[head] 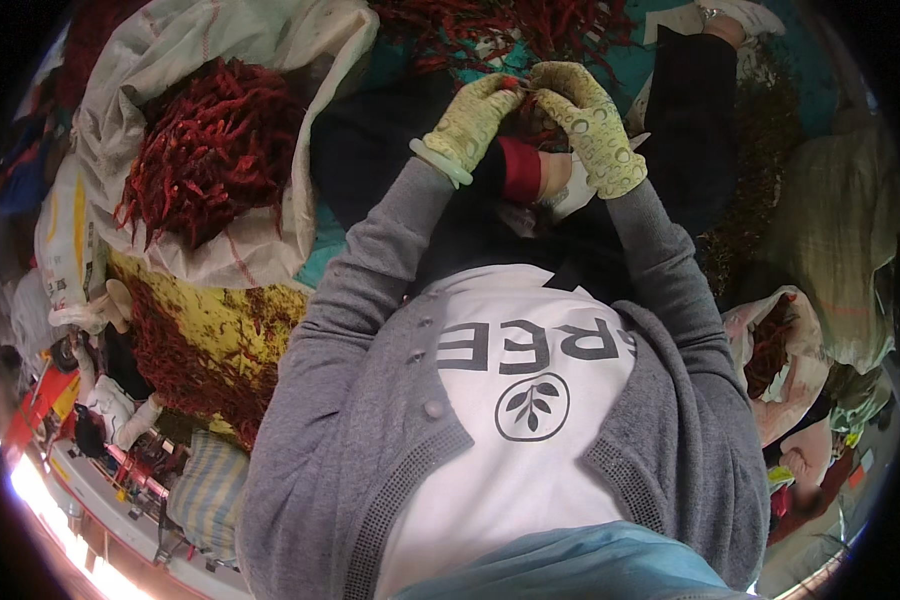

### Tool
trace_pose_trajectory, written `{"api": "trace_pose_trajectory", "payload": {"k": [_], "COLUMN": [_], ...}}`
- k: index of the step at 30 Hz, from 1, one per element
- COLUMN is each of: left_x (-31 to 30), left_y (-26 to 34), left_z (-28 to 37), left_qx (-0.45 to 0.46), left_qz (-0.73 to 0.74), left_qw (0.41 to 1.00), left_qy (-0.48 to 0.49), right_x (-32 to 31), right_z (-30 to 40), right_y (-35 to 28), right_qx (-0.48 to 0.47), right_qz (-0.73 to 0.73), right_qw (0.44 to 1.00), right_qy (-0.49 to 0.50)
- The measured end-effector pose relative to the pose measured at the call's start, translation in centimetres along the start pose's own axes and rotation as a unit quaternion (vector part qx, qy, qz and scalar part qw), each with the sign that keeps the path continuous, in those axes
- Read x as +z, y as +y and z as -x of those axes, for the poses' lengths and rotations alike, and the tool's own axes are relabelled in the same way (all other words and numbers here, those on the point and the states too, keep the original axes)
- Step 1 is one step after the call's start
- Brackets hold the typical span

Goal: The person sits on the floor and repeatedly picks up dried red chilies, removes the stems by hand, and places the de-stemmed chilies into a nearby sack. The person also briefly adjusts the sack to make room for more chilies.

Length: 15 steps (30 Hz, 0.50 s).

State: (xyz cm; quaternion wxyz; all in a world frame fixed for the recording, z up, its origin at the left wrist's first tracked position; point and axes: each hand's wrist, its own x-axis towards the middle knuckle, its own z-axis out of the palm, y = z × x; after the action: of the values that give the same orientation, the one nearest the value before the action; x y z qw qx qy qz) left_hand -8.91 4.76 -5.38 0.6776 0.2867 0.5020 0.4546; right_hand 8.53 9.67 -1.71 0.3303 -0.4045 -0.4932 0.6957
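Note:
My left hand (472, 121), in a patterned yellow glove with a pale green bangle at the wrist, pinches a red chilli pepper (511, 82) between thumb and fingers. My right hand (589, 129), gloved alike, meets it from the right, its thumb and forefinger closed on the thin stem end (526, 88). Beyond both hands, a loose heap of red chillies (562, 24) lies on a teal sheet. To the left of my left arm, a white woven sack (244, 259) with its mouth rolled down holds a large pile of red chillies (210, 150).
More chillies lie over a yellow sheet (229, 322) at the left. A smaller pinkish sack (810, 352) of chillies and a tall woven sack (832, 240) stand at the right. Stem debris (754, 150) covers ground beside my right leg. Other people sit at both edges.

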Motion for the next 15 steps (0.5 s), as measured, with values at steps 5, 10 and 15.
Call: {"api": "trace_pose_trajectory", "payload": {"k": [5,10,15], "left_x": [2.0,1.9,1.5], "left_y": [1.6,1.3,1.4], "left_z": [2.6,3.3,3.6], "left_qx": [0.104,0.133,0.183], "left_qz": [-0.213,-0.296,-0.306], "left_qw": [0.97,0.943,0.931], "left_qy": [0.046,0.078,0.072], "right_x": [-0.3,2.0,1.4], "right_z": [0.4,1.7,1.7], "right_y": [0.7,-0.8,-1.0], "right_qx": [-0.084,-0.01,0.023], "right_qz": [0.212,0.109,0.061], "right_qw": [0.974,0.994,0.998], "right_qy": [-0.02,0.009,0.007]}}
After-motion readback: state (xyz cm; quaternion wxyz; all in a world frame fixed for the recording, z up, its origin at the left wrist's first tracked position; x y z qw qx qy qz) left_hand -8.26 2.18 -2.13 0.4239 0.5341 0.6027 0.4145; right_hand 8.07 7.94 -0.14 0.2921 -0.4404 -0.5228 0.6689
